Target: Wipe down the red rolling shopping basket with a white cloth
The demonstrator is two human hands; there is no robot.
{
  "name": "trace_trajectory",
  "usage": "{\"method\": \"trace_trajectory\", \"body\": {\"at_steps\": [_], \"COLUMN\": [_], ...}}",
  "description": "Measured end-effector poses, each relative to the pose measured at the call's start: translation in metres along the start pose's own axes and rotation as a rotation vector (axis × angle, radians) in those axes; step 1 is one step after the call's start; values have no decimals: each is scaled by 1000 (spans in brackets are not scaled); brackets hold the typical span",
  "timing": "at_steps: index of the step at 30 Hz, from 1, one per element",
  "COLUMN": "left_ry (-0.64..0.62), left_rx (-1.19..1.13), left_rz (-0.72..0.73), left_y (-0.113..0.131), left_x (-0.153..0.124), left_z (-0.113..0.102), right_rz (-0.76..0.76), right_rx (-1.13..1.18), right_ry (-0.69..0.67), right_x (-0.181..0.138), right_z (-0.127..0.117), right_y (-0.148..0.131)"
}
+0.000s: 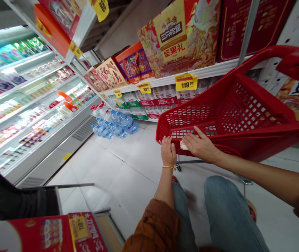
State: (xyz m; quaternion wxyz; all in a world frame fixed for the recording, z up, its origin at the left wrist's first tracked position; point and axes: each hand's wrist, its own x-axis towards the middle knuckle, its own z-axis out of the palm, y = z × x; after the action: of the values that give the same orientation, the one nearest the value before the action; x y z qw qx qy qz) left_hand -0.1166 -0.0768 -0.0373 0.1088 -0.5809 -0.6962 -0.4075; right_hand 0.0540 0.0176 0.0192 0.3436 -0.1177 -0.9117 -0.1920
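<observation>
— How far along is the wiping of the red shopping cart (pixel 233 105)?

— Hard to judge. The right hand (pixel 200 145) presses a small white cloth (pixel 183 145) against the cart's front end wall, low on the plastic grid, so that patch is being worked now. The basket looks empty; I cannot tell which faces are already clean. By my reckoning the long side walls and the handle are left.

— And the hands?

— Right hand lies flat, fingers spread wide over the cloth, forearm reaching in from the right. The left hand (pixel 168 151), with a gold bangle at the wrist, rests just beside it on the same wall, fingers together and curled over the edge, holding nothing else, steadying the cart.

— Where does the cart stand?

— On the tiled floor (pixel 128 175), before shelves (pixel 209 71) of gift boxes.
</observation>
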Motion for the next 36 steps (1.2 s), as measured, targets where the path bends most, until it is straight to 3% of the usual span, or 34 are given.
{"method": "trace_trajectory", "body": {"at_steps": [6,11,18,23,36], "left_ry": [3,33,-149,-101,123], "left_rx": [41,137,98,33,48], "left_rz": [-3,-15,30,-19,105], "left_y": [2,19,49,44,34], "left_x": [-2,2,5,1,4], "left_z": [0,-3,11,21,33], "right_rz": [59,62,59,36,10], "right_rx": [126,76,21,53,-68], "right_ry": [20,17,-3,-6,69], "right_x": [-16,-18,-14,-16,-37], "right_z": [-12,-15,-15,-18,-33], "right_y": [10,9,9,13,31]}}
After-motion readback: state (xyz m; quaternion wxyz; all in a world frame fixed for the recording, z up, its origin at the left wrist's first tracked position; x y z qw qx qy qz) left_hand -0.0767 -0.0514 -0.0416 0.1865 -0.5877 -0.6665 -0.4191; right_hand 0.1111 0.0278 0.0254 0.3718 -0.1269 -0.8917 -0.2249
